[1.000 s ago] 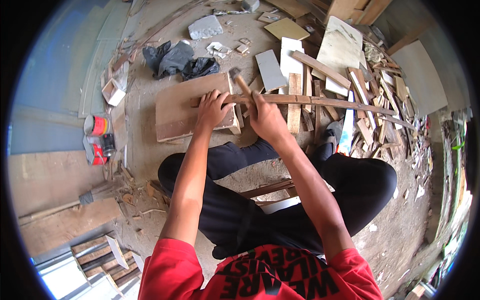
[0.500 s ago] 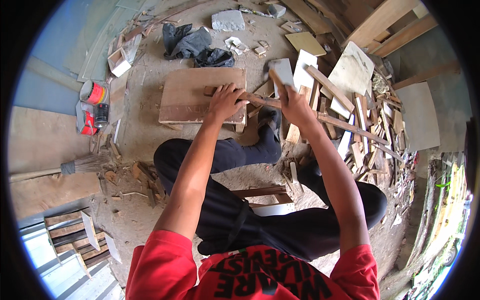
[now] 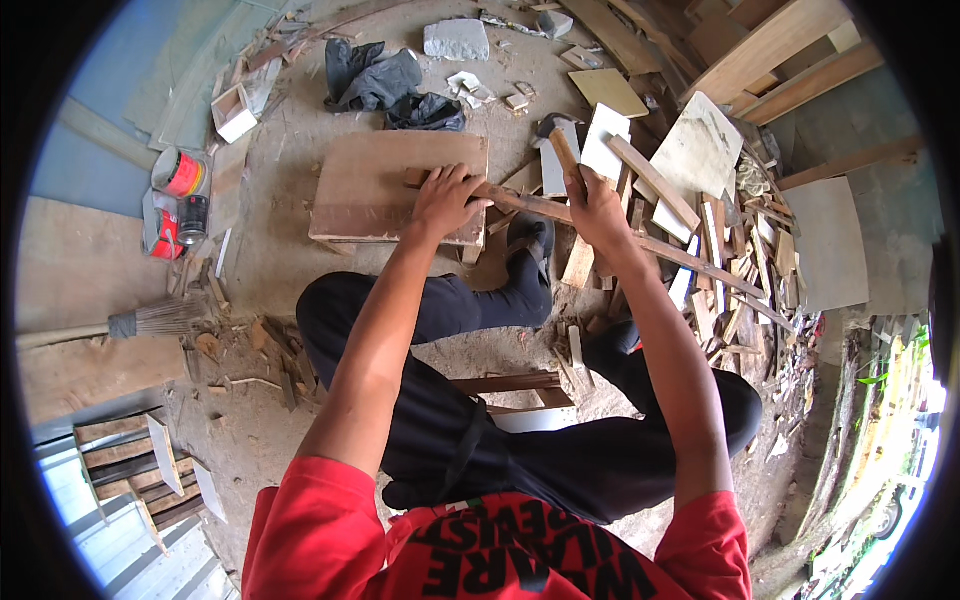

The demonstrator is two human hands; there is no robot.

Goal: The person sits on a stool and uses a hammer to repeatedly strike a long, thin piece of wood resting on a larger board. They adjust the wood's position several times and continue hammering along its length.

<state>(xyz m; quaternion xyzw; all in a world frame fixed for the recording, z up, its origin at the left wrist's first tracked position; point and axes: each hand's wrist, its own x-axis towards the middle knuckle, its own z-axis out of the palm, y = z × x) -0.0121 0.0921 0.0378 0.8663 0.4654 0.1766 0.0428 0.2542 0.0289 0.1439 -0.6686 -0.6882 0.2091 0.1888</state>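
Note:
My left hand (image 3: 447, 203) is closed around a long narrow wooden strip (image 3: 532, 204), near the end that lies across a low wooden block or stool (image 3: 365, 170). The strip slants down to the right, passing by my right wrist and over the scrap wood. My right hand (image 3: 600, 213) is closed on a wooden-handled tool, seemingly a hammer (image 3: 564, 150). Its handle tilts up and away, with what looks like a dark head at the far end. The tool's lower part is hidden by my fingers.
Scrap wood (image 3: 710, 240) is heaped at the right. Black plastic bags (image 3: 385, 82) and a pale stone block (image 3: 456, 40) lie beyond the stool. Paint cans (image 3: 182, 173) and a broom (image 3: 165, 318) are at the left. A small wooden frame (image 3: 540, 412) sits between my legs.
The tool in my right hand, blurred before, now shows more clearly, with its dark far end in sight. My left hand keeps its hold on the strip. The whole view has shifted slightly.

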